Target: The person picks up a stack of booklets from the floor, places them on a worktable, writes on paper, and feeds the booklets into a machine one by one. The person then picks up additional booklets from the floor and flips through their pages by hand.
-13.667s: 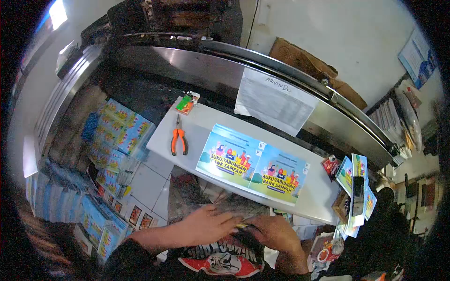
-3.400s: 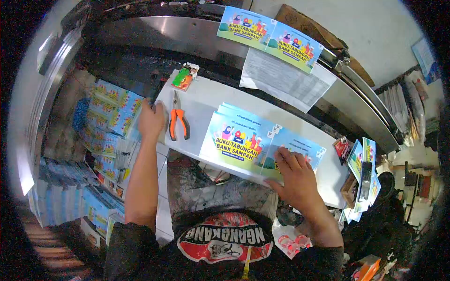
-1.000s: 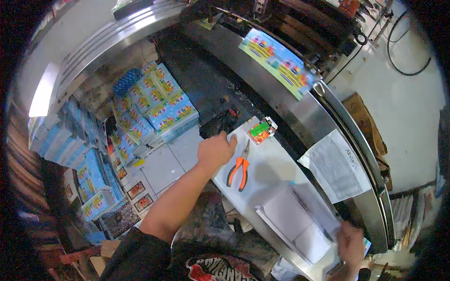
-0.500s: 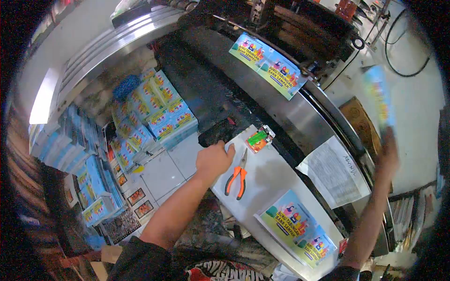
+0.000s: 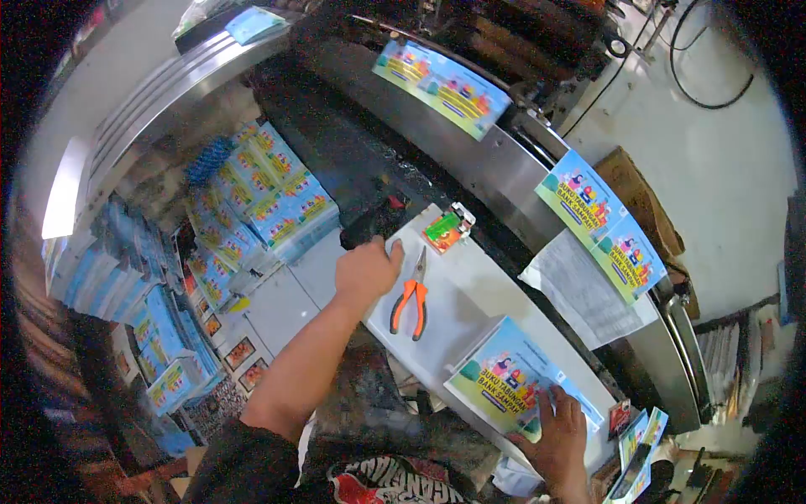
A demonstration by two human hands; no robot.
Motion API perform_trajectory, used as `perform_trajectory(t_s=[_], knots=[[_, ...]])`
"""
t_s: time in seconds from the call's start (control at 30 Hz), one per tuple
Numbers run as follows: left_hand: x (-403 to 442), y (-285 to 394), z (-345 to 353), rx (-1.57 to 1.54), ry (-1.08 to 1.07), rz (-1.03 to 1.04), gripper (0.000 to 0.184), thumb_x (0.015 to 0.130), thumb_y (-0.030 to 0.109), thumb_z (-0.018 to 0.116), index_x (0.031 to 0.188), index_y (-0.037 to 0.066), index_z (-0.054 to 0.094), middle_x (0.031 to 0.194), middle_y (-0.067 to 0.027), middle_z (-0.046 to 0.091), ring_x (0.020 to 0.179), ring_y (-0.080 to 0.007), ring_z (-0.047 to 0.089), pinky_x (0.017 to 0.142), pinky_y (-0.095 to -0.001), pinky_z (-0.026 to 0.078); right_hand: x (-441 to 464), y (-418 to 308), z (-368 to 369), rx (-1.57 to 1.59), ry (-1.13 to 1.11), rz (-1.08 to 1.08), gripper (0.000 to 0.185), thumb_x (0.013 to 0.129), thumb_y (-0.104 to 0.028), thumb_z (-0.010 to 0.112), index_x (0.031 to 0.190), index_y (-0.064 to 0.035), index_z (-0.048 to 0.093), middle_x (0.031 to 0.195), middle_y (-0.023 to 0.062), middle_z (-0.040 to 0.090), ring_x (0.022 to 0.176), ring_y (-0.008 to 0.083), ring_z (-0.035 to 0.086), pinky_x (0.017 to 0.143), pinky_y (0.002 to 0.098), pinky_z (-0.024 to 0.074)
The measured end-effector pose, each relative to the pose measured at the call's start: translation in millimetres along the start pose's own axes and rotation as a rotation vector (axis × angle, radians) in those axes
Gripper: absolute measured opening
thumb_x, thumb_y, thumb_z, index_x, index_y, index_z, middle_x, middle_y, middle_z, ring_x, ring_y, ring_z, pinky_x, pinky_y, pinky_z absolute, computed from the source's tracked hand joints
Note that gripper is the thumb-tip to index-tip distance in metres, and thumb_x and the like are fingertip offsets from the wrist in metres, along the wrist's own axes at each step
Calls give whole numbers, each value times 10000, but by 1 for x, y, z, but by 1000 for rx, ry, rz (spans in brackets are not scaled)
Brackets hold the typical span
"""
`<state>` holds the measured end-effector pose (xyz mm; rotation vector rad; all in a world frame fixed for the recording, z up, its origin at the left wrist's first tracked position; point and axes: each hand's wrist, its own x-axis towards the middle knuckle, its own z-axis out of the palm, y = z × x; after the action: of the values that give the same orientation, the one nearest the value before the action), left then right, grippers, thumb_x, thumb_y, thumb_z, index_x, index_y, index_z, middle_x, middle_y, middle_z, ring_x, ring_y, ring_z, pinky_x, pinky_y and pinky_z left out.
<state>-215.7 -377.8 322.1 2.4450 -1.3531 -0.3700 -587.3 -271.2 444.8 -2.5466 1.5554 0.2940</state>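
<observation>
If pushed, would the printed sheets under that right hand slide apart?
Probably: the pile of printed sheets has uneven edges and no visible binding. Each sheet looks thin, so likely light and bendy. The right hand on top may steady the pile somewhat.

A print workshop, judging by the stacked printed covers (image 5: 495,374), the dark machinery (image 5: 525,38) and the pliers (image 5: 410,304).

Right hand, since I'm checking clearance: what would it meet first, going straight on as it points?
Past the printed sheets beneath it, the right hand would probably meet the hanging white paper, though depth is unclear.
</observation>
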Motion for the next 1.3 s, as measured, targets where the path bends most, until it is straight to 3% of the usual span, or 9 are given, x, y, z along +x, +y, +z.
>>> perform_trajectory(t_s=[0.37,0.4,0.47,0.6,0.7,0.83,0.97,1.07,1.3], knots=[[-3,4,-12,26,-63,-18,529,954,470,360,1012,24,639,898,-217,695,844,-380,681,745,-500,527,-2,8,-2,136,-86,-66,762,672,-276,819,1323,-40,502,1420,196,443,1284,400,430,1047,456,398],[-3,3,-12,13,-64,-16,529,952,469,363,1019,23,640,900,-217,695,846,-379,682,741,-501,529,-1,14,-11,213,-17,-137,590,789,-284,738,1314,-103,539,1278,192,565,1188,383,524,990,471,443],[-2,2,-13,-6,-58,-21,529,951,469,366,1027,22,641,902,-216,695,848,-377,682,737,-501,530,-5,21,-43,497,-110,105,510,725,-158,752,1191,-9,606,1156,215,639,1047,374,621,955,423,458],[-2,3,-14,-10,-78,-15,533,945,466,379,1020,8,641,886,-220,694,836,-378,683,736,-504,533,11,113,-69,-4,279,163,281,865,-127,570,1105,6,631,909,218,637,875,380,591,783,435,469],[2,0,-8,-25,-50,-7,526,941,465,390,992,4,639,860,-225,692,808,-381,683,726,-506,534,79,136,-137,-16,681,291,408,915,-50,464,1313,-3,541,1146,252,636,1074,342,616,915,400,487],[1,1,-11,-19,-45,1,514,936,464,403,958,5,635,815,-226,688,757,-386,683,697,-509,537,174,155,-147,51,1070,-1,426,948,-40,432,1358,-89,532,1289,160,603,1118,295,622,950,383,492],[2,-1,-7,-24,-29,-2,517,934,465,407,948,4,640,810,-228,687,754,-386,684,692,-507,538,209,77,-107,-329,345,325,420,917,-24,438,1319,-64,552,1197,171,645,1034,354,651,900,415,523],[3,-4,-4,-25,-29,9,519,933,467,409,949,3,642,813,-229,688,759,-384,685,693,-504,541,208,114,-36,-344,726,-129,368,904,-63,486,1259,-58,585,1104,169,672,942,362,668,815,444,537],[3,-4,6,-36,15,19,519,939,470,401,964,13,645,827,-220,691,775,-380,687,704,-504,540,56,34,-17,41,333,-148,464,682,-200,816,1070,-31,625,923,159,625,798,349,639,704,421,525]])
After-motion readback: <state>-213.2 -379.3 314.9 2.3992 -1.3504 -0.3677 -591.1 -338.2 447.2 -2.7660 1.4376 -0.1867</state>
